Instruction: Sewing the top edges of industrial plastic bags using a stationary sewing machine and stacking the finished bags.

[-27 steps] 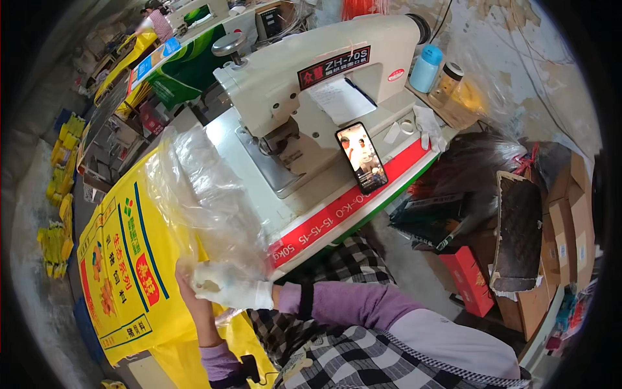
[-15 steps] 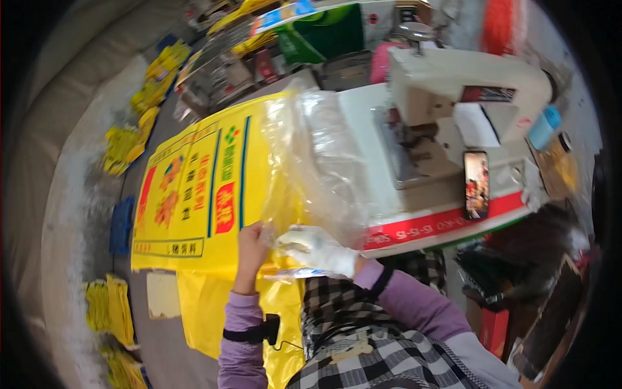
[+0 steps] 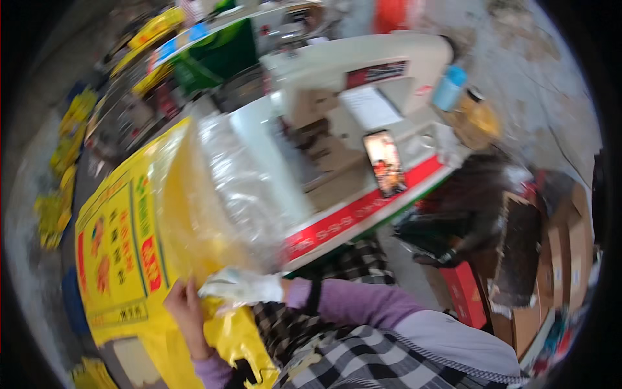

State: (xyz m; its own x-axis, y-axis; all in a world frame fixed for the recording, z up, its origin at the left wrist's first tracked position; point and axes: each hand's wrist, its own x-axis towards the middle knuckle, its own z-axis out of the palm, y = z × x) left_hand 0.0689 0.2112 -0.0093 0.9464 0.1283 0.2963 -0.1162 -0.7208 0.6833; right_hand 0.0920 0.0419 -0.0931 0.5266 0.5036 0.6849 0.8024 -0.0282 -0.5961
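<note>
A yellow printed bag (image 3: pixel 120 256) lies spread on the table, its mouth toward the sewing machine (image 3: pixel 350 61). Out of that mouth comes a clear plastic liner (image 3: pixel 236 188), crumpled against the machine's white bed. My bare left hand (image 3: pixel 188 311) pinches the near edge of the bag. Beside it, my right hand (image 3: pixel 240 286), in a white glove, has its fingers closed at the same corner, where bag and liner meet. The exact layers between the fingers are too blurred to make out. Yellow sheeting (image 3: pixel 240 337) hangs below the hands.
A lit phone (image 3: pixel 385 163) and a sheet of white paper (image 3: pixel 370 107) rest on the machine. Behind it stand a blue cylinder (image 3: pixel 449 89) and a jar of something yellow (image 3: pixel 481 118). At the right are a red box (image 3: pixel 464 295) and cardboard (image 3: pixel 557 259).
My view has swung to the right, so the bag and machine sit farther left in the picture. Both hands stay close together at the bag's near corner.
</note>
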